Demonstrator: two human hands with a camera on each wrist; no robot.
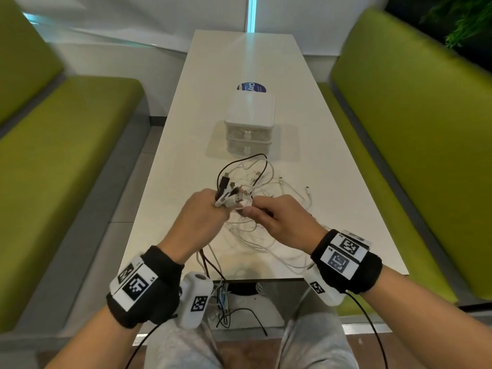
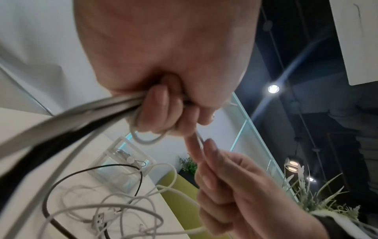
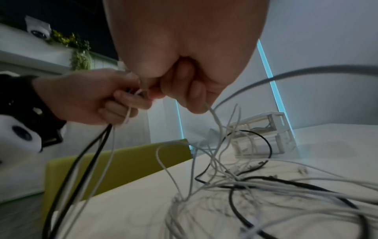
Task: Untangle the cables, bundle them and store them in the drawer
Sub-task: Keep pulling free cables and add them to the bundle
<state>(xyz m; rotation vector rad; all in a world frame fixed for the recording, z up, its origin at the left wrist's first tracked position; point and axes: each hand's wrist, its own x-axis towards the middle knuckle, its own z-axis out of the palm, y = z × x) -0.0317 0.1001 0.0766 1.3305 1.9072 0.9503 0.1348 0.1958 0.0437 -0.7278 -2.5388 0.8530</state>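
A tangle of white and black cables (image 1: 255, 182) lies on the white table (image 1: 332, 182), in front of a small white drawer unit (image 1: 249, 121) with two shut drawers. My left hand (image 1: 205, 211) is raised above the table and grips a bunch of cable ends, their plugs (image 1: 229, 194) sticking up out of the fist. My right hand (image 1: 269, 211), close beside it, pinches a white cable (image 2: 199, 137) between thumb and fingers. Several cables hang from my left hand (image 3: 85, 98) down over the table's near edge. The right hand (image 2: 231, 186) holds its cable taut toward the left.
Green benches (image 1: 53, 155) run along both sides of the table. A round blue sticker (image 1: 251, 87) lies behind the drawer unit. More cables (image 1: 223, 302) hang below the near table edge by my knees. Loose white cable ends (image 1: 306, 190) trail to the right.
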